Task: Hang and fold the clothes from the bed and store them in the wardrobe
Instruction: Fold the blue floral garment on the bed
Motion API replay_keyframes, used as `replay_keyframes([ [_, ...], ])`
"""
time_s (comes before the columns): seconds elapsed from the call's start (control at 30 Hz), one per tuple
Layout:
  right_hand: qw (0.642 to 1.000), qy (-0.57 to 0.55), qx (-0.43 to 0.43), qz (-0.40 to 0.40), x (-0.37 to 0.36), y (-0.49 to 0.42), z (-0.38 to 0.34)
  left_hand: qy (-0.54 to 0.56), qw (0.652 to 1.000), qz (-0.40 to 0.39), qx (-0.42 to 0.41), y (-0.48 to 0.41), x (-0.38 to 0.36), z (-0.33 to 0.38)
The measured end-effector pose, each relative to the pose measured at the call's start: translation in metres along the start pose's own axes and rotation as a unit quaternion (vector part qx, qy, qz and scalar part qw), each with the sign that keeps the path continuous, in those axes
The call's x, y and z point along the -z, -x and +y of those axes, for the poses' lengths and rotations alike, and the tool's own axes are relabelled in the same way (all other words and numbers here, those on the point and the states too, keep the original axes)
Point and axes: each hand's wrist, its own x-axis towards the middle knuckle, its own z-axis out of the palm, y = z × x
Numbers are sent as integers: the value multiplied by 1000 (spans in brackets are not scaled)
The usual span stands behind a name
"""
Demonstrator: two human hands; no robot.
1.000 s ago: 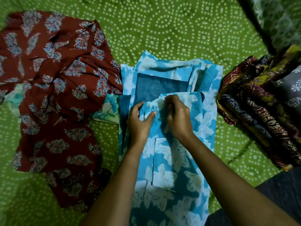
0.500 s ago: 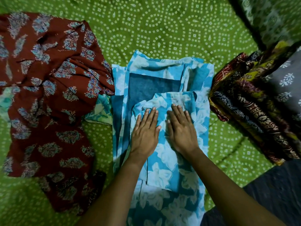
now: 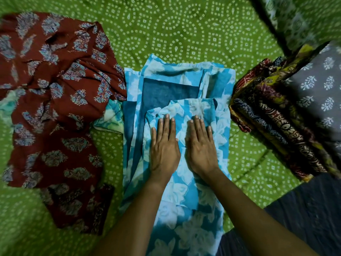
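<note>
A blue garment with white flowers [image 3: 177,85] lies partly folded in the middle of the green bed. My left hand [image 3: 164,146] and my right hand [image 3: 200,146] lie flat side by side on its folded-over part, fingers straight, pressing it down. A maroon garment with blue-grey motifs [image 3: 55,100] lies spread and rumpled to the left. A stack of folded patterned clothes [image 3: 276,115] stands to the right, with a grey white-printed piece [image 3: 321,89] on top.
The green dotted bedsheet [image 3: 184,30] covers the bed and shows bare at the back. A light turquoise cloth [image 3: 110,117] peeks out from under the maroon garment. The bed's near edge and a dark floor [image 3: 304,215] are at the lower right.
My hands pinched the folded part of the blue garment a second ago; they have since flattened and slid a little toward me, smoothing it.
</note>
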Motion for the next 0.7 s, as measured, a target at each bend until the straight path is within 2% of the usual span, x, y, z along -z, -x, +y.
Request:
replay_keyframes([
  [0.1,1000,5,-11,9,-2,25,1,18,1000,24,4,22,-5,5],
  [0.3,999,38,-12,-26,-15,70,2,-9,1000,-24,2,75,-26,0],
  [0.57,998,28,-40,-35,-19,125,3,33,999,-28,-16,121,-30,-6],
  [0.7,998,5,-63,-25,-25,173,-2,53,997,-19,-51,165,-31,-21],
])
